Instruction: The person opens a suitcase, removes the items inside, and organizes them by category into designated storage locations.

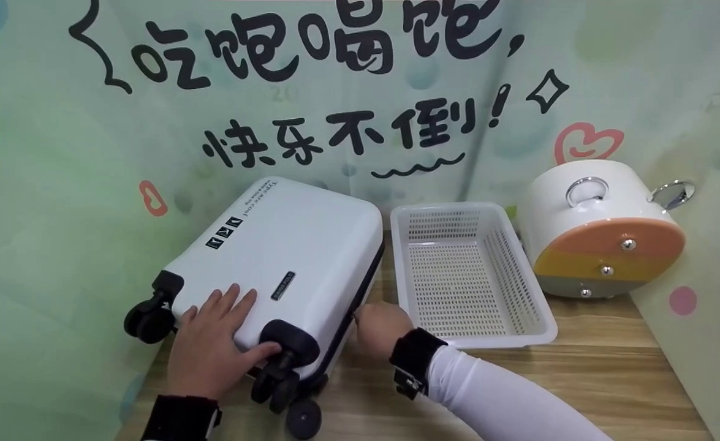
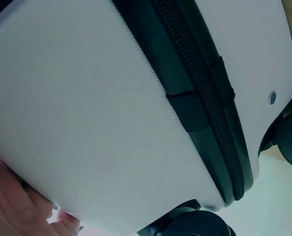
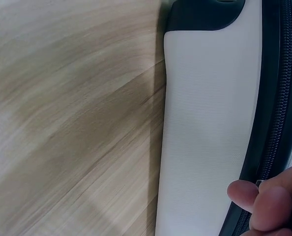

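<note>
One spread left hand (image 1: 209, 349) and one pinching right hand (image 1: 384, 331) attend to a white, ribbed hard-shell suitcase (image 1: 317, 233).
The suitcase lies broad face up on the left of the wood-grain table (image 1: 617, 349), black wheels (image 1: 304, 419) at its near end, which seems to leave the black zip (image 3: 277, 118) on its right side within reach. The left hand's fingers fan over the near part of the shell, thumb at a black corner guard (image 1: 292, 337), probably to steady it. The right hand pinches what looks like a small metal zip pull (image 3: 259, 182), a hold suited to so slight a part. A white perforated plastic basket (image 1: 491, 340) and, farther right, a glossy white container with a striped front (image 1: 586, 199) stand apparently out of the way.
</note>
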The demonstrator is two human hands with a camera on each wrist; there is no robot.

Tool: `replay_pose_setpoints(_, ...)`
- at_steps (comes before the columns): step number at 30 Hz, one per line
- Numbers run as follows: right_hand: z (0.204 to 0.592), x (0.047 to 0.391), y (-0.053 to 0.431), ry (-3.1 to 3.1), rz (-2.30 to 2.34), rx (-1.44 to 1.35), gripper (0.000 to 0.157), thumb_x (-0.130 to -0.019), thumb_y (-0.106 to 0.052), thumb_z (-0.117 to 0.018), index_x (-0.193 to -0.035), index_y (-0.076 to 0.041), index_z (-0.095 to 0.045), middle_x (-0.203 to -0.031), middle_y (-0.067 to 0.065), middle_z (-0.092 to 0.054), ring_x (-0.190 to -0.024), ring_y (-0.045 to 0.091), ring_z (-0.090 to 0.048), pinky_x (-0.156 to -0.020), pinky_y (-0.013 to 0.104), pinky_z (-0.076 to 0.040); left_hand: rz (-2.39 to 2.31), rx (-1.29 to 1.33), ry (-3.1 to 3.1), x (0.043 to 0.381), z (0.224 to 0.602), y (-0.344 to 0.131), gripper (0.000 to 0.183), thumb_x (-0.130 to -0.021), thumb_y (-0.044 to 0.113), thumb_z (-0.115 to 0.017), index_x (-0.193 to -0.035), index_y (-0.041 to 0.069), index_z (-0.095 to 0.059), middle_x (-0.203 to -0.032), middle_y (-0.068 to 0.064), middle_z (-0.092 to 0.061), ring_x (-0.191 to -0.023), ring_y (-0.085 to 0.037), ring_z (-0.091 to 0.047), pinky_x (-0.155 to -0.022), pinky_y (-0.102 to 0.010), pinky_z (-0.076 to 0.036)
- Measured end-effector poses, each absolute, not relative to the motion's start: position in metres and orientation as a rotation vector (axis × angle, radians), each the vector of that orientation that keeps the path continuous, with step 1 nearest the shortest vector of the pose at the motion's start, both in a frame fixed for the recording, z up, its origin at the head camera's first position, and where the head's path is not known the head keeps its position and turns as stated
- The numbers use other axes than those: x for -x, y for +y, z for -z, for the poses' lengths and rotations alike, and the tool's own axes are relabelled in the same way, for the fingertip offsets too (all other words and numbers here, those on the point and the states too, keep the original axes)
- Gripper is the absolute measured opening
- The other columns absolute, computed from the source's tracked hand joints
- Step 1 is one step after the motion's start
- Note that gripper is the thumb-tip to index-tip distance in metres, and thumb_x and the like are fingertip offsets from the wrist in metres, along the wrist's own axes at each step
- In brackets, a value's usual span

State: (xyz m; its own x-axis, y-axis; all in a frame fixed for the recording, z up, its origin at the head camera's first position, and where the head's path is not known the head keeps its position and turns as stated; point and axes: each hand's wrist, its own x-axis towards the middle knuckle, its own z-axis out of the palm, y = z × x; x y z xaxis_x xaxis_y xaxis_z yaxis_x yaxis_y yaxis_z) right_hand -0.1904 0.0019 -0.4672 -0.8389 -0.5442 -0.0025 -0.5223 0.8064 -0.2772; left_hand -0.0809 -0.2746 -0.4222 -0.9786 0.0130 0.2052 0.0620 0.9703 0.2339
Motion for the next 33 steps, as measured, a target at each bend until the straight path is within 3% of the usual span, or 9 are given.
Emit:
replay_pose_setpoints(10, 0.473, 0.189, 0.005, 2.941, 0.468, 0.888, 0.02, -0.086, -0.011, -0.07, -0.068, -0.013, -0.061, -0.062, 0.001, -0.059, -0.056, 0.02, -0.059, -0.052, 0.04, -0.053, 0.296, 0.031, -2.933, 0.079, 0.419, -0.265, 0.11, -0.084, 0.092, -0.051, -0.159, 0.011, -0.051, -0.164, -0.02, -0.043, -0.151, -0.047, -0.036, -0.117, -0.073, -0.026)
replay_pose_setpoints(22, 0.474, 0.192, 0.006, 2.959, 0.457, 0.865, 0.013, -0.084, -0.012, -0.073, -0.073, -0.012, -0.067, -0.065, 0.003, -0.064, -0.058, 0.023, -0.063, -0.053, 0.042, -0.055, 0.238, -0.103, -2.903, 0.077, 0.424, -0.241, 0.115, -0.084, 0.096, -0.045, -0.159, 0.01, -0.05, -0.162, -0.024, -0.044, -0.15, -0.049, -0.038, -0.115, -0.075, -0.027)
replay_pose_setpoints(33, 0.473, 0.189, 0.009, 2.957, 0.443, 0.89, 0.018, -0.082, -0.009, -0.072, -0.068, -0.013, -0.062, -0.065, 0.003, -0.062, -0.058, 0.023, -0.062, -0.053, 0.042, -0.055, 0.214, -0.202, -2.866, 0.077, 0.429, -0.217, 0.104, -0.089, 0.085, -0.056, -0.159, 0.008, -0.049, -0.162, -0.025, -0.043, -0.149, -0.049, -0.038, -0.114, -0.074, -0.028)
